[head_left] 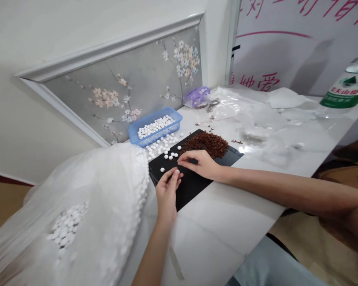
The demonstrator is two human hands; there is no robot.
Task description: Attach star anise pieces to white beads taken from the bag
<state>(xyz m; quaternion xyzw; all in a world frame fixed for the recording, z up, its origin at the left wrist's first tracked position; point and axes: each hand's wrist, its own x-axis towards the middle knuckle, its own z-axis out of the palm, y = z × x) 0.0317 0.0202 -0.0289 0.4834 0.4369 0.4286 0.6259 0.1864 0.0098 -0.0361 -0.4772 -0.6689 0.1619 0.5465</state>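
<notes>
My left hand (166, 194) is closed, pinching a small white ball (177, 171) between thumb and fingers above the black mat (193, 188). Just beyond it, my right hand (203, 163) has its thumb and forefinger pinched together; whatever they hold is too small to make out. Beside the right hand, a heap of small reddish-brown, star-like pieces (209, 143) lies on the mat's far part. Several loose white balls (170, 155) are scattered on the mat to the left of the heap.
A blue plastic basket (134, 137) of white balls stands against the wall. On the left bulges a large translucent bag (107, 222) of white balls. Clear plastic bags (235, 101), a purple packet (197, 97) and a green-labelled bottle (344, 93) occupy the white table's (217, 230) far side.
</notes>
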